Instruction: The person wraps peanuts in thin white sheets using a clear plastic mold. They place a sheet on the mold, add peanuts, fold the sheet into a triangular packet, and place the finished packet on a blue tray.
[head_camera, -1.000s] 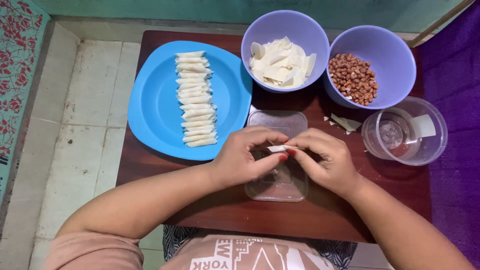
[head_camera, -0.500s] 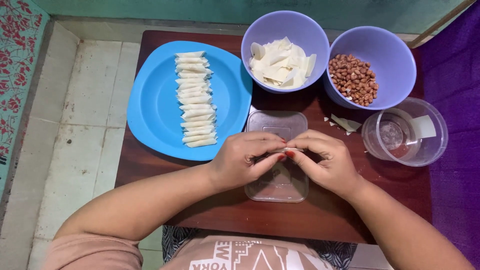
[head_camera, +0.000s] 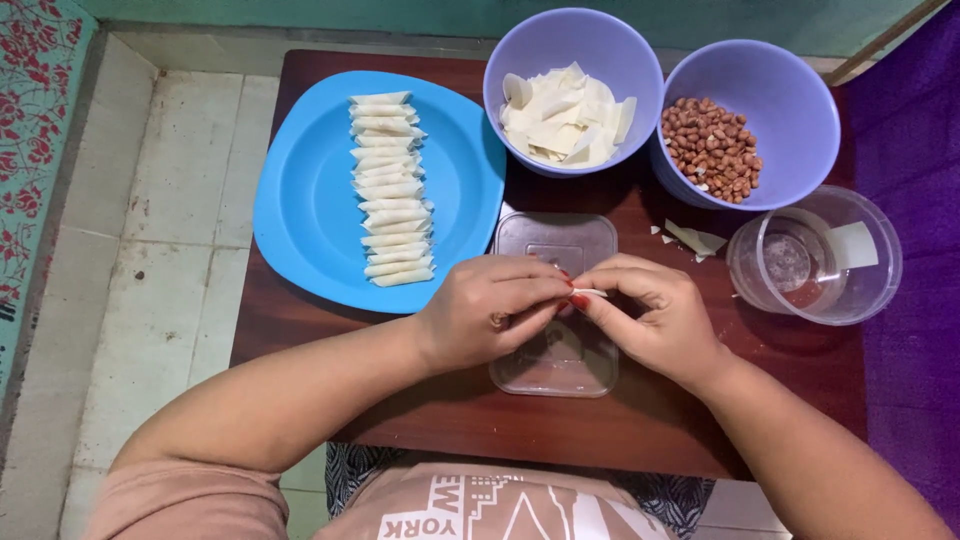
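Both hands have closed further over the small white wrapper since the earlier frames, so that only a thin sliver of it now shows between the fingertips, where a wider strip was visible a second ago. Off to the left of the left hand (head_camera: 490, 312), a blue plate (head_camera: 300, 200) carries a row of rolled white wrappers (head_camera: 388, 188) stacked in a column. That left hand is curled nearly shut, its thumb and fingers pinching the left end of the wrapper piece (head_camera: 592, 293). Directly under both hands lies a clear plastic lid (head_camera: 556, 240) on the dark wooden table (head_camera: 640, 420). To the right, the right hand (head_camera: 655, 315) is likewise curled, its fingertips meeting the left hand's and gripping the other end of the piece. Beyond the hands sits a purple bowl of wrapper sheets (head_camera: 570, 115); further right, a purple bowl of peanuts (head_camera: 712, 148), and a clear round container (head_camera: 812, 255) right of the right hand.
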